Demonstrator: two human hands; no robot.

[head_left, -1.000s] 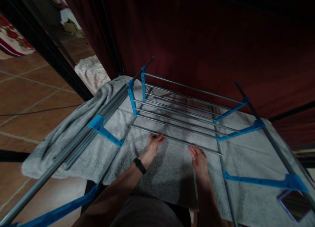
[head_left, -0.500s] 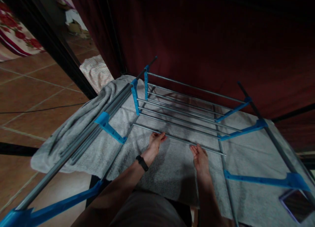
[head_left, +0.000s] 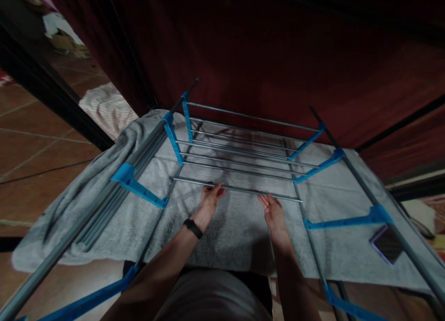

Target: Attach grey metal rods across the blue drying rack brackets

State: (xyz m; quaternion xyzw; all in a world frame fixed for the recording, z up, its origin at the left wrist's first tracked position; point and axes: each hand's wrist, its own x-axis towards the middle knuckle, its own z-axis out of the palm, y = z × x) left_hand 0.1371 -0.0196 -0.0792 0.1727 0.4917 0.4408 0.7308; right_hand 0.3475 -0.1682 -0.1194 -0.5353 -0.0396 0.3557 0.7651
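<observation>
Both hands hold a thin grey metal rod that lies crosswise inside a rack frame. My left hand pinches it left of its middle, with a dark band on the wrist. My right hand has its fingertips around the rod nearer its right end. Beyond it, several similar rods span between blue plastic brackets on the left and matching brackets on the right. The nearer left bracket and nearer right bracket have no rods between them.
A grey blanket lies under the rack. Several loose tubes rest along its left side. A phone lies at the right. Dark red curtain hangs behind, and dark posts stand at the left.
My view has shifted to the right, so the rack and hands appear further left. Both hands keep hold of the rod, whose position in the rack looks nearly the same.
</observation>
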